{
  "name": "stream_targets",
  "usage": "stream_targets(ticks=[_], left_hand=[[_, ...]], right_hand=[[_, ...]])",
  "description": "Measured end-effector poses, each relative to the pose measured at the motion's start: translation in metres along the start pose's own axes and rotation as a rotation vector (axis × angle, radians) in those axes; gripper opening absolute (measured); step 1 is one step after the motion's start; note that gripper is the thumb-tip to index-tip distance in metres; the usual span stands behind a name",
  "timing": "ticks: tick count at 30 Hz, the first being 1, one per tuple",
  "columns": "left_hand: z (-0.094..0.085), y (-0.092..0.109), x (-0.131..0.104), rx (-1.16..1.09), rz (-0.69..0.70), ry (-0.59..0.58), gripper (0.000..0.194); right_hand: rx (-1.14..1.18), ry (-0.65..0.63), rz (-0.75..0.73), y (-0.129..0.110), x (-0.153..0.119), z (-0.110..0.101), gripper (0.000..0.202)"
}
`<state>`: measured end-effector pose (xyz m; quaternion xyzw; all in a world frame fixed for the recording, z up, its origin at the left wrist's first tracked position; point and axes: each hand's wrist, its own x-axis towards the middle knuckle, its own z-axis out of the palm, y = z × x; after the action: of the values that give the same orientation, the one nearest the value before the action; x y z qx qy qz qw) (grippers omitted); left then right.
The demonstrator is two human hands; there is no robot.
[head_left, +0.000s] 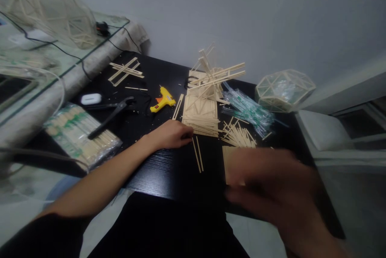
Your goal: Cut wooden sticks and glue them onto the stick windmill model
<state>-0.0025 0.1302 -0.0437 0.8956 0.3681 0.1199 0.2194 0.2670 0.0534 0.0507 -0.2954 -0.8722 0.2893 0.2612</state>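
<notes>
My left hand (pixel 175 134) rests on the black table with its fingers curled closed; what they hold, if anything, is hidden. Two thin wooden sticks (pixel 198 155) lie side by side just right of its fingertips, the nearer one almost touching them. Raised over the right part of the table, my right hand (pixel 268 181) is smeared by motion, so its fingers cannot be read. Partly behind it is a pale wooden board or stack (pixel 225 163). A loose pile of short sticks (pixel 239 134) lies just beyond. Flat sticks (pixel 200 123) are heaped beyond my left hand.
A yellow glue gun (pixel 163 100), pliers (pixel 113 115) and a white earphone case (pixel 91 99) lie left. Bagged sticks (pixel 81 133) are nearer. A stick framework (pixel 211 71) rises at the back, beside clear-and-green wrappers (pixel 250 107) and a faceted stick frame (pixel 285 89).
</notes>
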Motion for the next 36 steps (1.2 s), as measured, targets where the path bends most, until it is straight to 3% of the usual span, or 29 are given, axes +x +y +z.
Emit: stream_targets(ticks=[5, 9, 13, 18, 23, 29, 36], left_hand=[[0.001, -0.001, -0.001, -0.009, -0.015, 0.028, 0.011], [0.003, -0.001, -0.002, -0.042, -0.001, 0.023, 0.011], [0.007, 0.0, -0.002, -0.067, 0.02, 0.023, 0.013], [0.008, 0.005, -0.004, -0.018, 0.046, 0.049, 0.016], [0.002, 0.011, -0.012, 0.131, 0.056, -0.016, 0.017], [0.01, 0.008, -0.028, 0.043, 0.113, 0.098, 0.018], [0.01, 0.005, -0.027, -0.043, 0.154, 0.118, 0.021]], right_hand=[[-0.038, -0.231, 0.022, 0.048, 0.008, 0.037, 0.021], [-0.027, -0.264, 0.023, 0.067, -0.004, 0.055, 0.035], [-0.004, -0.207, -0.018, 0.071, -0.01, 0.064, 0.037], [-0.029, -0.121, -0.101, 0.075, -0.007, 0.078, 0.018], [-0.119, -0.093, -0.149, 0.074, -0.006, 0.087, 0.03], [-0.174, -0.07, -0.164, 0.071, -0.004, 0.09, 0.023], [-0.202, -0.048, -0.181, 0.072, -0.005, 0.092, 0.018]])
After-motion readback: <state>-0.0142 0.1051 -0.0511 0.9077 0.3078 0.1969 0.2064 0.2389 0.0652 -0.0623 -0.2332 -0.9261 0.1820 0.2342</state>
